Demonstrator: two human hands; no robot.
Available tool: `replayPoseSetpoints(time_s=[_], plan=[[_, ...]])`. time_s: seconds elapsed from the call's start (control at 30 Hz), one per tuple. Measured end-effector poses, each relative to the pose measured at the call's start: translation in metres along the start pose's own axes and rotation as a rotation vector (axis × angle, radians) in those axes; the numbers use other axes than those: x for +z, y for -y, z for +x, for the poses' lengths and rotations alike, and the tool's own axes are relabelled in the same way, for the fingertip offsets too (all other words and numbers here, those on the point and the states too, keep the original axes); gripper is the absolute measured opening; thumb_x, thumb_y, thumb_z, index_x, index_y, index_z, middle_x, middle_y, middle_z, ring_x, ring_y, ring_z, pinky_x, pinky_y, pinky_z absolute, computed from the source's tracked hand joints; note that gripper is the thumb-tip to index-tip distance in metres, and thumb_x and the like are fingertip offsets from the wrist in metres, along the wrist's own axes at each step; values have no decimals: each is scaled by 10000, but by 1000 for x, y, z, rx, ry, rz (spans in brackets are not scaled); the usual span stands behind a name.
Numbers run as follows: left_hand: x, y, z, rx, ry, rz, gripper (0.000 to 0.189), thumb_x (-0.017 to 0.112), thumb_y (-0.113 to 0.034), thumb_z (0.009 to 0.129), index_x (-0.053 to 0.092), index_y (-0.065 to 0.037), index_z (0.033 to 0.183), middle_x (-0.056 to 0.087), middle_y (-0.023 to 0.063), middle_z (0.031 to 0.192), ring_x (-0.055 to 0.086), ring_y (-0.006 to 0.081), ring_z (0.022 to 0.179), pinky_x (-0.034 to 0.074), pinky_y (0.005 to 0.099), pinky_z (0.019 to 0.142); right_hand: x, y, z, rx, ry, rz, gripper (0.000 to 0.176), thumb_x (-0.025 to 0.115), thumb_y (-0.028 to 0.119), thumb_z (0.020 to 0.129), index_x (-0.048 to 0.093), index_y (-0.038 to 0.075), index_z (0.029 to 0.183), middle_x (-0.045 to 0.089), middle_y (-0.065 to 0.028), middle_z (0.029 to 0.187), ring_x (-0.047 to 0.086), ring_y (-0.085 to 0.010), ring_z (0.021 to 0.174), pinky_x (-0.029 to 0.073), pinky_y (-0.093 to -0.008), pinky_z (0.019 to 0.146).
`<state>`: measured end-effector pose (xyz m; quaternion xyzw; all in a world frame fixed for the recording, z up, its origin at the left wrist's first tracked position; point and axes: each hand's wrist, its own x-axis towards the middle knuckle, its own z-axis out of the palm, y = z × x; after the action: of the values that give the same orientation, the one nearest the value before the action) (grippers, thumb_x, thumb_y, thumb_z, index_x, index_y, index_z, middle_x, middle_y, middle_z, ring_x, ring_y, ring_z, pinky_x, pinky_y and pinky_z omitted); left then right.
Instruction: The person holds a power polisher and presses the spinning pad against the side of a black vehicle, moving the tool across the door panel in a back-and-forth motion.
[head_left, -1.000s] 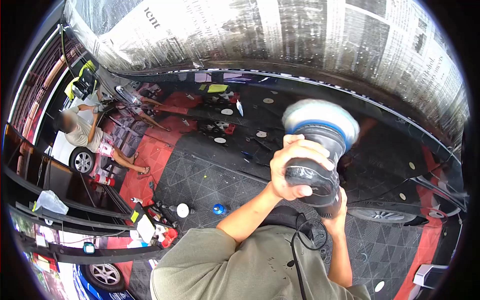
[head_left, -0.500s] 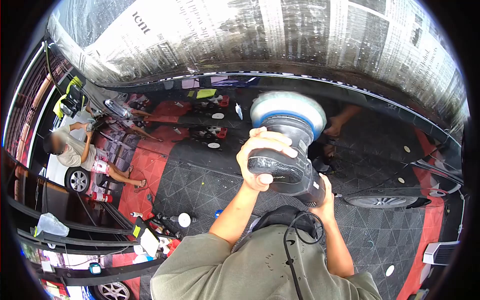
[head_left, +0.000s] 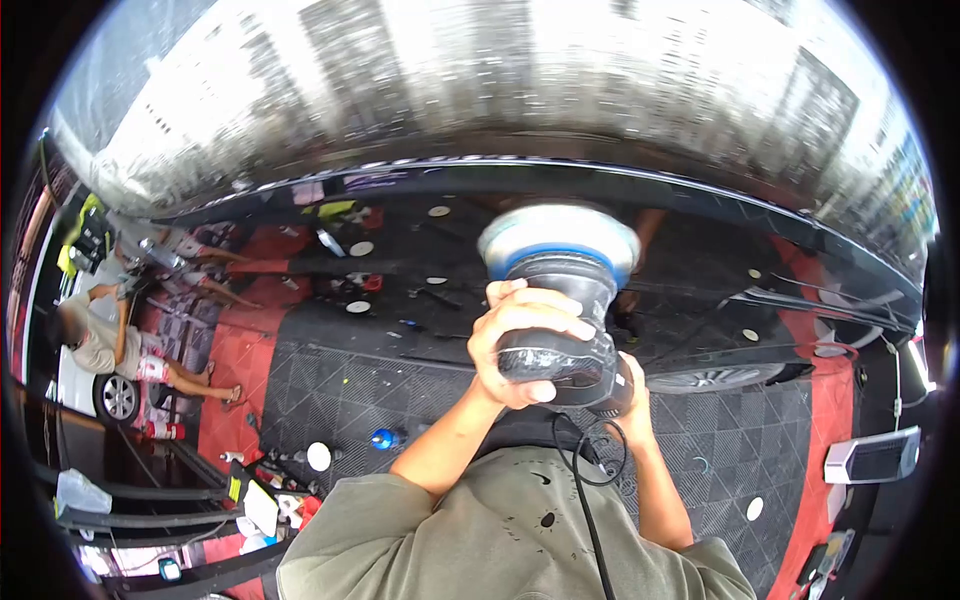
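A black polisher (head_left: 570,352) with a cord is held in both my hands, in front of the glossy black side of a car (head_left: 430,235). My left hand (head_left: 490,352) wraps over its rounded front body, fingers on top and thumb below. At the rear end, my right hand (head_left: 632,408) is closed around the handle, its fingers partly hidden. The round whitish pad (head_left: 556,228) with a blue backing faces the car's panel and overlaps it in this view. From the rear, the black cord (head_left: 588,515) loops down across my shirt.
Newspaper (head_left: 450,70) covers the car's upper part. A car wheel (head_left: 715,379) is on the right. At the left, a person (head_left: 105,325) sits near a white car. A blue-topped item (head_left: 383,439) and a white disc (head_left: 318,457) are on the grey tiled floor (head_left: 340,390).
The view has shifted, so the seated person and wheel appear further left. My hands and the polisher have moved a little right along the car's side. Both hands keep their grip.
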<state>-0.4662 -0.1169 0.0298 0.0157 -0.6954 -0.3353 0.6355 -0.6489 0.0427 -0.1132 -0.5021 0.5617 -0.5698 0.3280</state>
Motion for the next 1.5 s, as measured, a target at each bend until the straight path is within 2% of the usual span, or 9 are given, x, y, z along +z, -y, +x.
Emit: replayPoseSetpoints(time_s=[0.1, 0.2, 0.27, 0.37, 0.67, 0.87, 1.03, 1.3, 1.5], plan=[[36, 0, 1, 0, -3, -4, 570, 684, -585, 804, 620, -50, 990, 748, 58, 879, 692, 228, 939, 313, 357, 1017, -35, -15, -4, -42, 4, 31, 1031, 881, 60, 580, 349, 76, 1464, 610, -130, 1258, 591, -198, 1127, 467, -344, 984], [68, 1, 1, -1, 12, -5, 566, 701, -576, 792, 622, -53, 990, 748, 58, 890, 692, 228, 944, 314, 354, 1017, -67, -19, -9, 177, 42, 68, 1220, 952, 363, 518, 276, 51, 1484, 445, -126, 1435, 443, -255, 1323, 376, -409, 1090], [88, 1, 2, -8, 38, -20, 559, 717, -565, 781, 625, -58, 995, 748, 50, 907, 691, 226, 951, 317, 353, 1010, -85, -14, -11, -3, 24, -30, 1010, 819, -54, 617, 316, 127, 1475, 580, -137, 1304, 584, -211, 1154, 477, -355, 987], [116, 2, 2, -5, 64, -2, 556, 730, -558, 770, 628, -65, 1007, 747, 38, 928, 691, 219, 954, 322, 352, 1001, -108, -11, -15, -4, 1, 13, 1001, 783, -113, 602, 326, 109, 1464, 580, -139, 1302, 584, -218, 1162, 480, -356, 986], [188, -2, 12, 5, 148, 41, 497, 775, -527, 734, 654, -126, 1002, 729, -8, 971, 675, 170, 990, 311, 354, 1003, -164, -24, -26, -42, -84, -232, 928, 817, -3, 620, 342, 47, 1416, 564, -127, 1288, 572, -216, 1150, 448, -380, 998], [222, -3, 12, 1, 187, 46, 481, 814, -479, 699, 652, -125, 982, 700, 5, 964, 663, 173, 961, 328, 355, 958, -175, -47, -42, 114, -87, -39, 619, 815, 27, 681, 533, 8, 1231, 631, -103, 1121, 611, -207, 1013, 493, -366, 901], [211, 7, -5, 17, 156, 23, 472, 800, -490, 723, 659, -117, 975, 700, 19, 961, 664, 181, 958, 344, 341, 945, -176, -87, -52, 98, -99, -10, 463, 782, 74, 747, 584, 14, 1161, 637, -100, 1090, 610, -222, 987, 496, -362, 874], [143, 9, -23, -10, 50, -15, 454, 799, -485, 711, 676, -127, 962, 716, 10, 948, 669, 179, 926, 321, 349, 978, -137, -98, -36, 124, -33, -111, 904, 854, 146, 698, 321, 38, 1421, 490, -108, 1316, 502, -224, 1181, 403, -371, 1013], [77, 5, -20, -14, -30, -37, 452, 793, -503, 702, 701, -130, 940, 723, 14, 936, 673, 175, 936, 323, 347, 988, -60, -32, 2, 61, -40, -89, 637, 783, 125, 736, 471, -5, 1276, 555, -99, 1188, 527, -187, 1068, 421, -330, 932]])
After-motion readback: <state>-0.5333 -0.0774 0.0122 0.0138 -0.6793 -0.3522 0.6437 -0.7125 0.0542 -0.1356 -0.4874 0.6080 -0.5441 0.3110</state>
